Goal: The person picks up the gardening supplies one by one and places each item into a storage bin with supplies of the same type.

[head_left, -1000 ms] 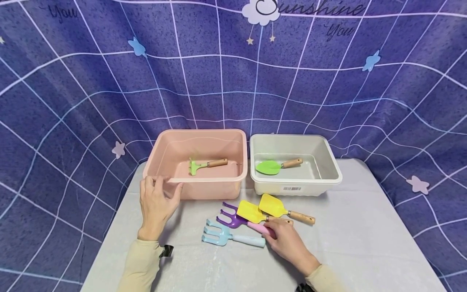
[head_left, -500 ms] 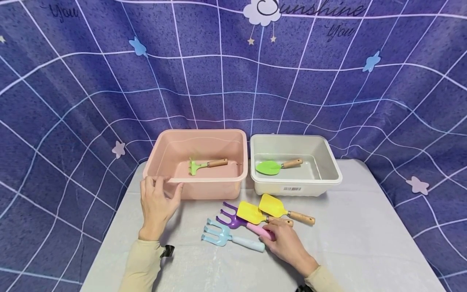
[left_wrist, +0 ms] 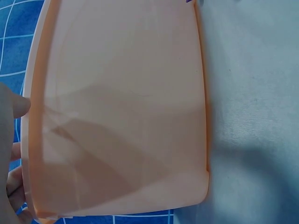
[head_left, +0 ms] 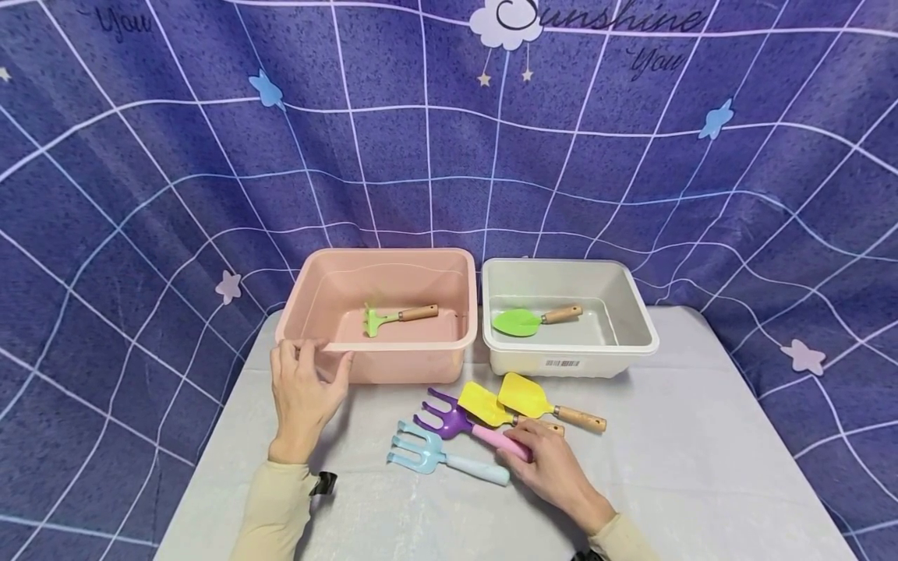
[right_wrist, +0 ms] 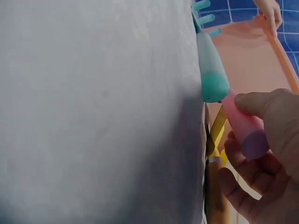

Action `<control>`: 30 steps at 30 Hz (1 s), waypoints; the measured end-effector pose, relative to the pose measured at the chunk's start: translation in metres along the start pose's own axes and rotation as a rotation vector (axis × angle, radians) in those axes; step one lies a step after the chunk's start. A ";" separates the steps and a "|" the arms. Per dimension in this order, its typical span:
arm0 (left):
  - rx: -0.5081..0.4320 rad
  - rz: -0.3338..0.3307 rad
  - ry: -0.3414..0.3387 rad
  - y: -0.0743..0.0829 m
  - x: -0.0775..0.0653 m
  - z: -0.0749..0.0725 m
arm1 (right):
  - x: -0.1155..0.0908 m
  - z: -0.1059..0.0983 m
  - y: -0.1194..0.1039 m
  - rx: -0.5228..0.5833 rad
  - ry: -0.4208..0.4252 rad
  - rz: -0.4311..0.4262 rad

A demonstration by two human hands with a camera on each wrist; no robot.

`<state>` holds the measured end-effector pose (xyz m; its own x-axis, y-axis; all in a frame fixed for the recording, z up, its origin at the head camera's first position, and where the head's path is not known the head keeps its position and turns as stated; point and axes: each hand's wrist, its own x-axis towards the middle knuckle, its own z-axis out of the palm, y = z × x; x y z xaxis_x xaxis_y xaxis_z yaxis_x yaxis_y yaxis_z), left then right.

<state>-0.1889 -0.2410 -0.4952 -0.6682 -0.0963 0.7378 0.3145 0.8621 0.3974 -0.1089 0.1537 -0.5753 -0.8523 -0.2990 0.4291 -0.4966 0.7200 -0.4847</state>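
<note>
My left hand point(head_left: 305, 397) holds the front rim of the pink bin point(head_left: 400, 365), fingers over the edge and thumb on the outer wall. In the left wrist view its fingertips touch the rim beside the wide pink wall point(left_wrist: 126, 93). With my right hand point(head_left: 550, 463) I grip the pink handle point(head_left: 501, 442) of a purple garden hand fork point(head_left: 452, 421); its handle end point(right_wrist: 254, 142) lies between thumb and fingers in the right wrist view. A light blue hand fork point(head_left: 473, 469) lies just in front. Behind it are two yellow hand shovels point(head_left: 484, 403) with wooden handles, the nearer one partly overlapped by the purple fork.
Inside the pink bin lies a small green rake point(head_left: 373, 319) with a wooden handle. A white bin point(head_left: 596, 360) stands to its right, holding a green trowel point(head_left: 517, 322). A blue patterned curtain point(head_left: 449, 156) hangs behind the cloth-covered table point(head_left: 715, 436).
The purple fork has shifted slightly and now overlaps the nearer yellow shovel, whose blade has turned a little. The light blue fork's handle has moved slightly toward me. My left hand stays on the rim.
</note>
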 end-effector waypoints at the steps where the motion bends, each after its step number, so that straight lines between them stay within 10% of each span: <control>1: 0.000 0.001 0.001 0.000 0.000 0.000 | 0.000 -0.001 -0.001 0.004 0.008 -0.008; 30: -0.013 0.007 0.046 0.002 -0.001 0.004 | 0.005 -0.014 -0.001 0.085 0.182 -0.144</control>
<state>-0.1902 -0.2375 -0.4972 -0.6341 -0.1133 0.7649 0.3281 0.8563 0.3988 -0.1102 0.1607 -0.5619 -0.7321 -0.2713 0.6249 -0.6294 0.6203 -0.4680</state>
